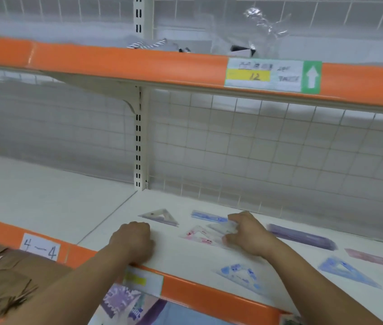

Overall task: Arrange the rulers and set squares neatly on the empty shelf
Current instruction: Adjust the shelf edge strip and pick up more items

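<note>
On the white shelf [167, 252] lie several rulers and set squares. A clear purple set square [160, 216] lies at the back left, with a blue ruler [205, 216] beside it. My right hand [246, 233] is closed on a clear set square [224, 228] that overlaps a pink set square [197, 235]. A purple ruler [300, 236] and a pink ruler [378, 259] lie to the right. Two blue set squares [241, 275] [347, 270] sit nearer the front. My left hand [132, 241] rests as a fist on the shelf's front edge and holds nothing.
An orange-edged upper shelf [139, 64] hangs overhead with a price label [272, 75]. A wire grid back panel [256, 146] and a slotted upright [140, 141] bound the shelf. A brown cardboard box [2, 277] stands at lower left; packaged stationery [124, 301] shows below the shelf.
</note>
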Available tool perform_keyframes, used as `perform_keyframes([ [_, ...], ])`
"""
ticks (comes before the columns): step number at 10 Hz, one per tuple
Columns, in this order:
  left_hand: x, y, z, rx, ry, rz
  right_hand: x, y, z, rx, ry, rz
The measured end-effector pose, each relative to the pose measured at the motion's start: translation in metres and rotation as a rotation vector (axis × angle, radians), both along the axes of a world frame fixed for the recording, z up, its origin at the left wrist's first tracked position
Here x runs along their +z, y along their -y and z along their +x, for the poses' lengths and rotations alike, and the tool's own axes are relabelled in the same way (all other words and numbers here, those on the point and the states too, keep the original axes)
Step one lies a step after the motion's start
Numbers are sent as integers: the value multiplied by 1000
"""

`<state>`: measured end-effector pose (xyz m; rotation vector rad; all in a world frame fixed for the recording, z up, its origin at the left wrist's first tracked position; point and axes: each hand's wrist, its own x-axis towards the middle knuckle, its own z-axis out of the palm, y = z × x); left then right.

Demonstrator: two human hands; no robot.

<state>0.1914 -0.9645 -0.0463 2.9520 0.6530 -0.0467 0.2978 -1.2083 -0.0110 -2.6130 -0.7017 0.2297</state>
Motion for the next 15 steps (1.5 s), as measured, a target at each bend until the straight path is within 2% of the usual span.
perform_keyframes([
  [3, -3, -30, -2, -135, -80, -74, -15, -105, 0, 27, 36, 77],
  [6, 4, -37, -12, -262, -140, -119, -24, -180, 13, 125, 36, 25],
  [10, 4, -55, -11, -200, -162, -171, -36, -200, 34, 123, 22, -100],
  [12, 3, -57, -10, -194, -170, -167, -37, -199, 37, 122, -10, -85],
  [14, 3, -57, -9, -200, -181, -164, -36, -199, 36, 145, 49, -132],
  [15, 6, -58, -7, -214, -188, -166, -31, -194, 32, 137, 44, -89],
])
